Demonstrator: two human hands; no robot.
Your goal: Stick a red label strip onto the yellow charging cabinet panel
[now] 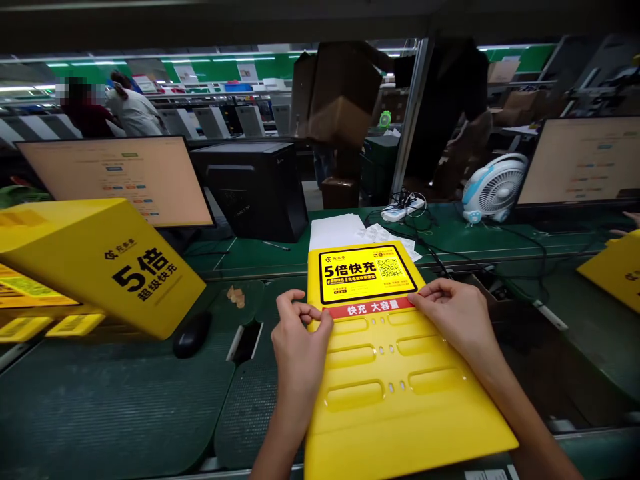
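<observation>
My left hand (pixel 300 353) pinches the left edge of a yellow plastic panel (pixel 400 427), just below a printed sticker (pixel 367 273). The sticker is black and yellow, with a QR code and large "5倍快充" text. My right hand (pixel 453 317) lies over the panel's right edge, its fingertips at the sticker's red band. The panel has moulded oblong recesses and small holes, and its lower end runs out of view. Another yellow folded panel (pixel 95 263), printed "5倍", stands tilted to my left.
The green workbench (pixel 280 257) holds a computer mouse (pixel 193 335), white papers (pixel 335 233), a power strip (pixel 400 210) with tangled cables, monitors (pixel 115 180) and a black PC tower (pixel 255 190). A co-worker's hand (pixel 633 220) shows at the right edge, near a yellow piece (pixel 617 273).
</observation>
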